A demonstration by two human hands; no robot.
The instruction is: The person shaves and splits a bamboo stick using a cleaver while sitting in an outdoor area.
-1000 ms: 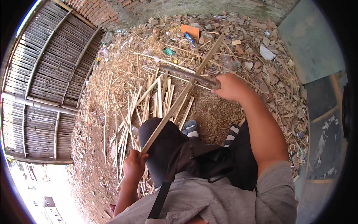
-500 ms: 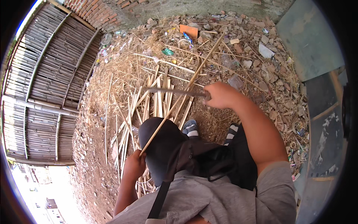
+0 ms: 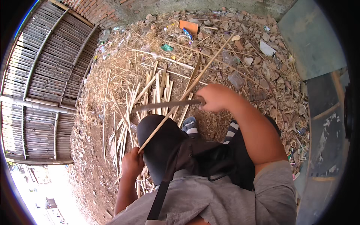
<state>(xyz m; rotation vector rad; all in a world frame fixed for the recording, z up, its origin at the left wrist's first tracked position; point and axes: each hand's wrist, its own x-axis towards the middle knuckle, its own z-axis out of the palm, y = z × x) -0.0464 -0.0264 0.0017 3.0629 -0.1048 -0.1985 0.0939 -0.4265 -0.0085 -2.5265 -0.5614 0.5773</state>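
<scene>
One strip (image 3: pixel 194 84), near end pinched in left hand (image 3: pixel 132 162), slants past right hand (image 3: pixel 215 98), which grips long blade (image 3: pixel 163 105).

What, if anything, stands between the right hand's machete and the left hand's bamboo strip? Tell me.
Nothing visible: the machete in the right hand crosses the bamboo strip held by the left hand; whether they touch is unclear.
</scene>
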